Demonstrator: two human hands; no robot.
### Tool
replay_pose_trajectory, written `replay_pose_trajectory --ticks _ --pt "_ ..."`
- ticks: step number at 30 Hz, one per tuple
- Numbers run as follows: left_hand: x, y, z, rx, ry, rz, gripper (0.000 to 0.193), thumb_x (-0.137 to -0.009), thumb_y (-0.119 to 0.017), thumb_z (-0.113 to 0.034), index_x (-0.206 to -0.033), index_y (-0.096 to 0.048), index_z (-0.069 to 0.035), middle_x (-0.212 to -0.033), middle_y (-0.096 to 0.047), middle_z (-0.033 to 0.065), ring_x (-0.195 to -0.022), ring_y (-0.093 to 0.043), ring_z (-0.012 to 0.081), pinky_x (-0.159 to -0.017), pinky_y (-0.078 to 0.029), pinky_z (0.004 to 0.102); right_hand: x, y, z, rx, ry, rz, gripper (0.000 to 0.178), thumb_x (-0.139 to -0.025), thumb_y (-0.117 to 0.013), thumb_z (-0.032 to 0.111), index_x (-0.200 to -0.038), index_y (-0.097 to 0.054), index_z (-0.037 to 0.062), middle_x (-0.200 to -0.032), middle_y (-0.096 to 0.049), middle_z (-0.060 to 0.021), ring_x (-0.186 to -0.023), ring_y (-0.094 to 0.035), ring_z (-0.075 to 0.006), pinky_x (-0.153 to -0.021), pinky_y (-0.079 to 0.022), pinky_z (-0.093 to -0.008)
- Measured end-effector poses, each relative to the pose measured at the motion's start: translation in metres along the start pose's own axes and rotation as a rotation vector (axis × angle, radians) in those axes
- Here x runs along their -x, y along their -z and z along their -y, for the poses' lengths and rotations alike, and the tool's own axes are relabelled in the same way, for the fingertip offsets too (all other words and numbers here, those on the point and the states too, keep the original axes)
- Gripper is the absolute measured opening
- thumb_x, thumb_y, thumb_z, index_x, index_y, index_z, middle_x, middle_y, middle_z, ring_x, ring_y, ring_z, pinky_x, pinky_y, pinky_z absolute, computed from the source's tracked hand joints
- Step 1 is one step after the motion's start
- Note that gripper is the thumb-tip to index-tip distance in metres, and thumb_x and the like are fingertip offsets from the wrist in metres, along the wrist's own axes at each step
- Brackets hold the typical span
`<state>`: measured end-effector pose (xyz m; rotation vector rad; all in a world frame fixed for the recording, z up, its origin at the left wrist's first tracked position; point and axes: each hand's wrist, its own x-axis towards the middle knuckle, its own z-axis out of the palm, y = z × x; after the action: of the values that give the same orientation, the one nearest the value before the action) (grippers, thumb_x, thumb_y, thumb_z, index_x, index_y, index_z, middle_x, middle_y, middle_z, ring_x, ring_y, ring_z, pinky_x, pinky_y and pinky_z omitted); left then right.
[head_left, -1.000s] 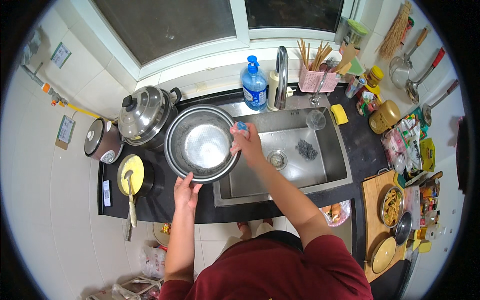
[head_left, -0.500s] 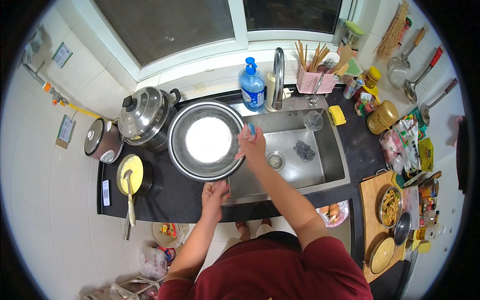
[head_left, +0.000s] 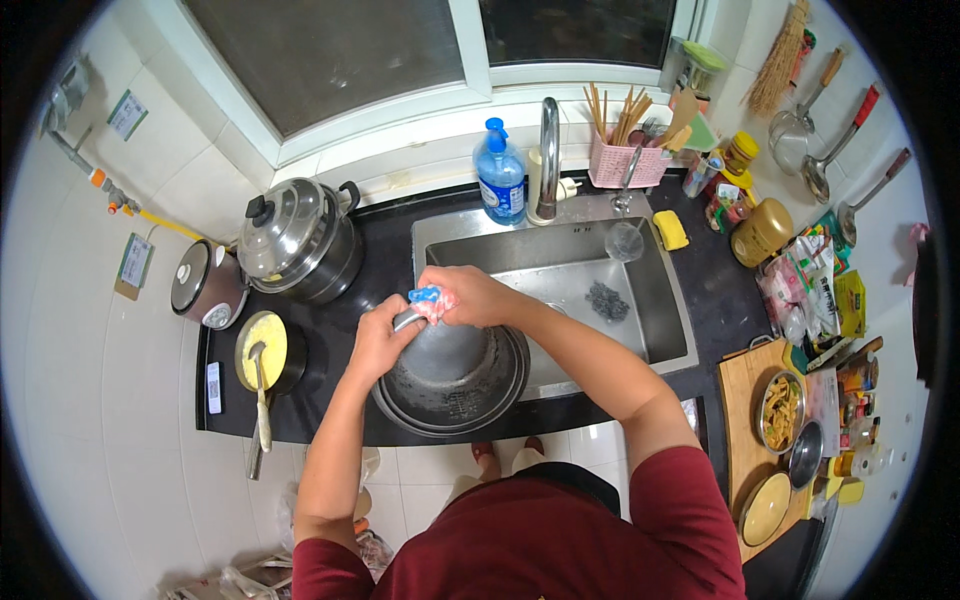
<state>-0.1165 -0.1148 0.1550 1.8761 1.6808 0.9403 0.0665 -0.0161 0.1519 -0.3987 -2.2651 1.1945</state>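
Note:
A round metal basin (head_left: 455, 385), its surface now looking dark grey, is tilted over the counter's front edge and the sink's left side. My left hand (head_left: 380, 338) is closed on its upper rim. Beside it, my right hand (head_left: 470, 297) is closed on a small crumpled pink-and-white thing with a blue part (head_left: 426, 295), pressed against the same rim; its kind cannot be made out. The steel sink (head_left: 570, 370) lies to the right, holding a dark grey scouring pad (head_left: 607, 301) and a clear cup-like vessel (head_left: 624, 241).
Behind the sink stand a tap (head_left: 548, 160), a blue soap bottle (head_left: 501, 175) and a pink utensil basket (head_left: 628, 162). A lidded steamer pot (head_left: 300, 240), a rice cooker (head_left: 207, 283) and a pan of yellow food (head_left: 270, 352) occupy the left. At right lies a cutting board (head_left: 740, 430) with bowls.
The basin has come toward me and turned, so its shiny inside no longer faces up. My left hand has moved up to its rim, and my right hand has moved left to join it.

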Motion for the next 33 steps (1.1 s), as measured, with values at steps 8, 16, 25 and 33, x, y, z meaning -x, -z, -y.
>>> replay_pose_trajectory --ticks 8,16,25,33 --pt "0.024 -0.001 0.011 0.649 0.298 -0.32 0.019 -0.081 -0.064 -0.005 -0.07 -0.049 -0.008 -0.065 -0.047 -0.006 -0.06 -0.039 0.0025 -0.054 -0.033 0.0195 0.05 0.025 -0.009 -0.5 -0.354 -0.307 0.037 -0.077 -0.061 0.009 -0.11 -0.044 0.0088 -0.092 -0.061 -0.0041 -0.07 -0.057 -0.0083 -0.051 -0.049 -0.025" --pt "0.041 -0.037 0.04 1.25 0.605 -0.684 0.011 -0.09 -0.052 -0.013 -0.095 -0.051 -0.004 -0.094 -0.061 0.0109 -0.083 -0.061 0.0209 -0.074 -0.051 0.0369 0.073 -0.019 -0.021 -1.077 -0.264 -0.778 0.031 -0.087 -0.051 0.008 -0.115 -0.039 0.0076 -0.113 -0.05 -0.0099 -0.082 -0.058 -0.0149 -0.065 -0.054 -0.0292" --pt "0.041 -0.075 0.035 1.674 0.953 -0.588 0.042 -0.095 -0.037 -0.03 -0.121 -0.043 0.002 -0.122 -0.05 0.017 -0.11 -0.051 0.0302 -0.093 -0.043 0.0455 0.074 -0.108 0.024 0.308 0.081 -0.752 0.033 -0.081 -0.052 0.009 -0.111 -0.045 -0.0025 -0.134 -0.032 -0.0269 -0.122 -0.033 -0.0438 -0.102 -0.025 -0.0485" --pt "0.08 -0.078 0.017 1.628 1.086 -0.677 0.014 -0.092 -0.044 -0.013 -0.094 -0.049 0.0 -0.077 -0.057 0.0099 -0.054 -0.05 0.0168 -0.043 -0.038 0.0256 0.032 -0.045 0.017 0.227 -0.028 -0.867 0.031 -0.08 -0.055 0.01 -0.11 -0.052 -0.0002 -0.123 -0.047 -0.0192 -0.113 -0.045 -0.0352 -0.094 -0.035 -0.0437"
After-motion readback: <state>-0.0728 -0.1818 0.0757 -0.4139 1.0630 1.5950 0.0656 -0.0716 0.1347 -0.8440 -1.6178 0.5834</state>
